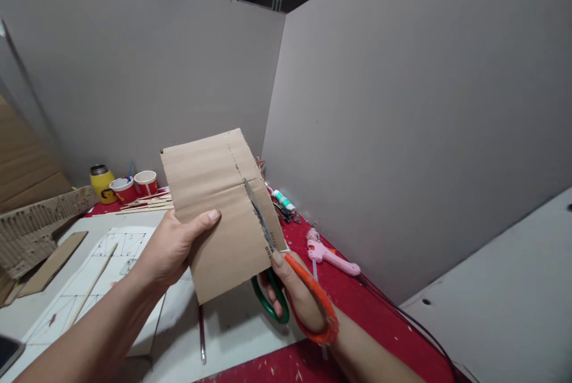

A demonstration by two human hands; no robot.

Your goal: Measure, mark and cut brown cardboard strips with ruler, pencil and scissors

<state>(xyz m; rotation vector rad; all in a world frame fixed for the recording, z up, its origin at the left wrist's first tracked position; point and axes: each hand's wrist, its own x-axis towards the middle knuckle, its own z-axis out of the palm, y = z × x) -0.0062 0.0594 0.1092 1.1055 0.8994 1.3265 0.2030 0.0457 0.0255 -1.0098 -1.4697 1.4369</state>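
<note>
A flat piece of brown cardboard is held up above the table, tilted. My left hand grips its left edge, thumb on the front face and fingers hidden behind. Scissors with one orange and one green handle are in my right hand, its fingers through the loops. Their blades lie in a slit running up from the cardboard's lower right edge. Above the blade tip, a dashed dark line continues toward the top edge. A crease crosses the board near its middle.
Beneath are a drawn paper sheet with a thin stick and a pen. A pink glue gun with a cable lies right, cups and a yellow bottle back left, cardboard scraps left. Grey partitions rise behind.
</note>
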